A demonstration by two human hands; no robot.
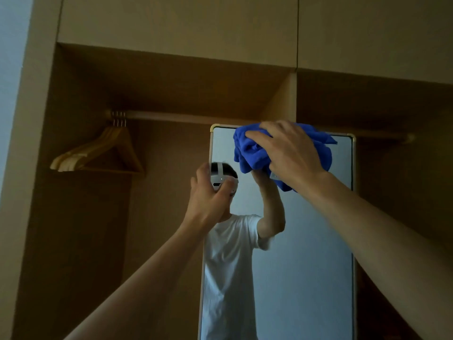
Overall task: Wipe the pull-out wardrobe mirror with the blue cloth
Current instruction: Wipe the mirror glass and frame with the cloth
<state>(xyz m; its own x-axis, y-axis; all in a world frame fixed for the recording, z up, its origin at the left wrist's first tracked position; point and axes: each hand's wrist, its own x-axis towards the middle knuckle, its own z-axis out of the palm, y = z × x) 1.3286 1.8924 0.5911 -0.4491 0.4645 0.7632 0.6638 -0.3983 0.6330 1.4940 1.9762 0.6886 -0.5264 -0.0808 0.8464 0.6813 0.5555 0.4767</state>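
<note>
Right hand (291, 150) clutches bunched blue cloth (252, 155) against the pull-out mirror (306, 241) at 12 o'clock; left hand (210, 195) grips the mirror's edge at 10 o'clock.

Open wardrobe (81, 217) ahead of me, brown wood, dim light. A hanging rail (186, 116) crosses the upper middle of the frame, just under the compartment's top. A bunch of wooden hangers (103, 153) hangs at its left end, metal hooks (119, 119) close together, frames overlapping and fanned. An upright divider panel (282, 101) stands right of centre. Closed cupboard doors (171, 18) run along the top, with a thin seam between them. A pale wall (11, 69) shows at the far left edge.
</note>
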